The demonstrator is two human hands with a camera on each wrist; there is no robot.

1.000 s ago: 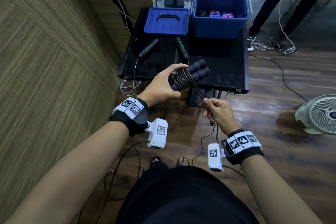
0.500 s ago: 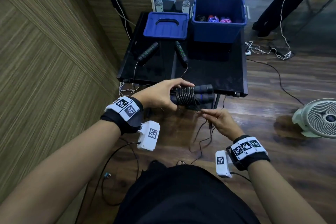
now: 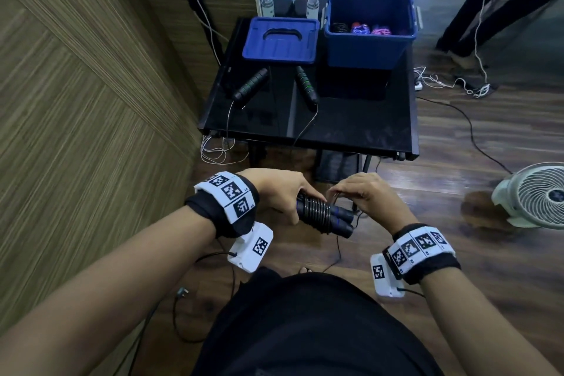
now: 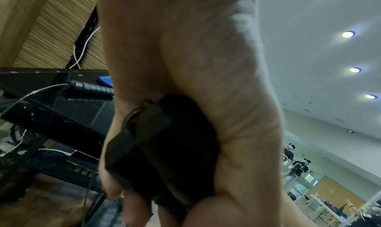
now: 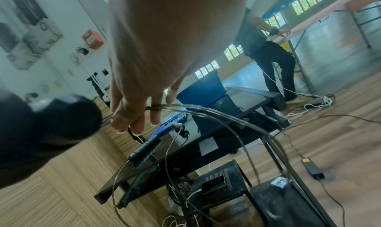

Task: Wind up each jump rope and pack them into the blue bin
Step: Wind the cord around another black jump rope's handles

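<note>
My left hand [image 3: 280,192] grips the two black handles of a jump rope [image 3: 323,217], with its cord coiled round them. The same handles fill my palm in the left wrist view [image 4: 164,149]. My right hand [image 3: 360,192] pinches the loose cord [image 5: 185,107] right beside the coil; the slack loops down to the floor. A second jump rope with green-banded handles [image 3: 250,85] lies unwound on the black table [image 3: 351,125], its cord hanging over the front edge. The open blue bin [image 3: 369,46] stands at the table's back right with wound ropes inside.
The bin's blue lid [image 3: 280,40] lies left of the bin. A white fan [image 3: 537,195] stands on the floor at right. Cables trail over the wooden floor. A wood-panelled wall runs along the left. A person's legs [image 3: 488,9] stand behind the table.
Both hands have dropped lower and nearer my body. My right hand has risen from below the handles to beside the coil, carrying the cord round them.
</note>
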